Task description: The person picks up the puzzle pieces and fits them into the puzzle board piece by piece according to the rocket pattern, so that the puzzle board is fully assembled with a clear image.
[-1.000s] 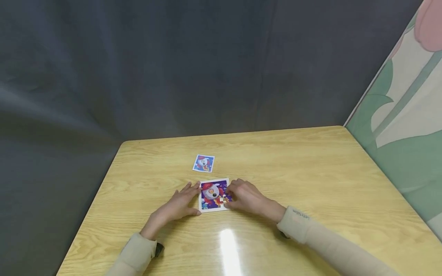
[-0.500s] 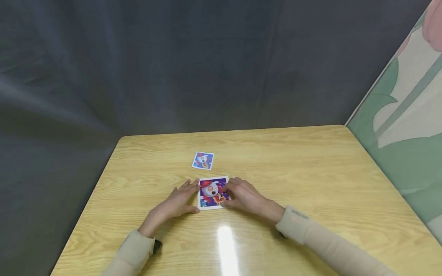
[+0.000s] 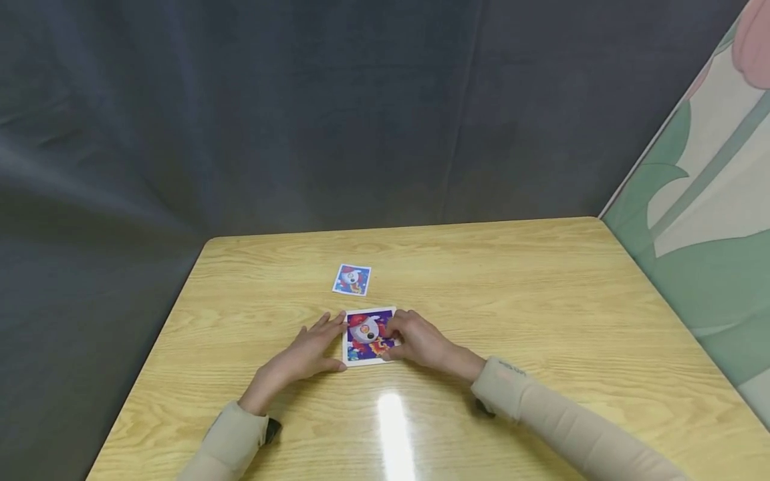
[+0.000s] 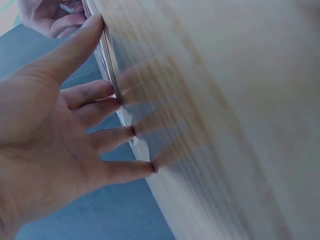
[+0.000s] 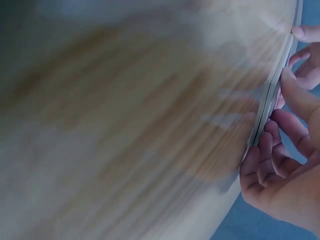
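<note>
A small square jigsaw puzzle [image 3: 365,334] in a white tray frame lies on the table, showing a white-and-red cartoon figure on purple. My left hand [image 3: 308,351] rests beside it with fingers spread, thumb and fingertips touching the left edge; in the left wrist view the hand [image 4: 55,125] has its fingers nearly straight. My right hand [image 3: 424,342] is bent over the right side, thumb and fingertip around a puzzle piece at the lower right, mostly hidden by the fingers. The right wrist view shows its curled fingers [image 5: 257,172] low against the tray's edge.
Behind the puzzle lies a small card [image 3: 351,280] with the same picture. The wooden table [image 3: 511,287] extends around both hands, with a bright reflection in front. A dark curtain [image 3: 337,120] hangs behind, and a patterned panel [image 3: 710,220] stands at the right.
My right hand has shifted slightly left over the puzzle. White gaps seen at its lower right are no longer visible. My left hand stays at the left edge.
</note>
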Demonstrator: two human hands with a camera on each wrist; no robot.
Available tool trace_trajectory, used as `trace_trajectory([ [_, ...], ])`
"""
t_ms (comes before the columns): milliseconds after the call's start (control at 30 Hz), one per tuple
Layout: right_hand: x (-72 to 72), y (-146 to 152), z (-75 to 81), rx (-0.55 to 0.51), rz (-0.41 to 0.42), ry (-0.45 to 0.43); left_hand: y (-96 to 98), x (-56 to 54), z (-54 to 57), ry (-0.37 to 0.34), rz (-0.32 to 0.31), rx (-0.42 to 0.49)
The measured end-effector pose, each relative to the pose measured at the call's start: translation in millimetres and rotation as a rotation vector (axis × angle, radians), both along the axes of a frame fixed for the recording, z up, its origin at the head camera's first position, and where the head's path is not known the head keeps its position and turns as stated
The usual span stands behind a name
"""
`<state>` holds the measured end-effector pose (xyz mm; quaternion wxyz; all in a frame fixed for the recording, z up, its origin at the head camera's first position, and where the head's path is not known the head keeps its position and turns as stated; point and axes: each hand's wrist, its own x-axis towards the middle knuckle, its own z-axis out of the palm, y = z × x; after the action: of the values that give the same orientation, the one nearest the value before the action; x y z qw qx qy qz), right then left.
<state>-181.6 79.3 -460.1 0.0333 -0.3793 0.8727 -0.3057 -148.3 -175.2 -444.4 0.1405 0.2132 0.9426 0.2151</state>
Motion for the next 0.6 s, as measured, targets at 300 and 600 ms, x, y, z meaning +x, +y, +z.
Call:
trace_trajectory([
  [300, 5.3, -0.8, 0.3, 0.054, -0.058, 0.059, 2.0, 0.9, 2.6, -0.008, -0.003, 0.007],
  [600, 6.3, -0.9, 3.0, 0.068, -0.093, 0.085, 0.1, -0.9, -0.1, -0.003, -0.004, -0.002],
])
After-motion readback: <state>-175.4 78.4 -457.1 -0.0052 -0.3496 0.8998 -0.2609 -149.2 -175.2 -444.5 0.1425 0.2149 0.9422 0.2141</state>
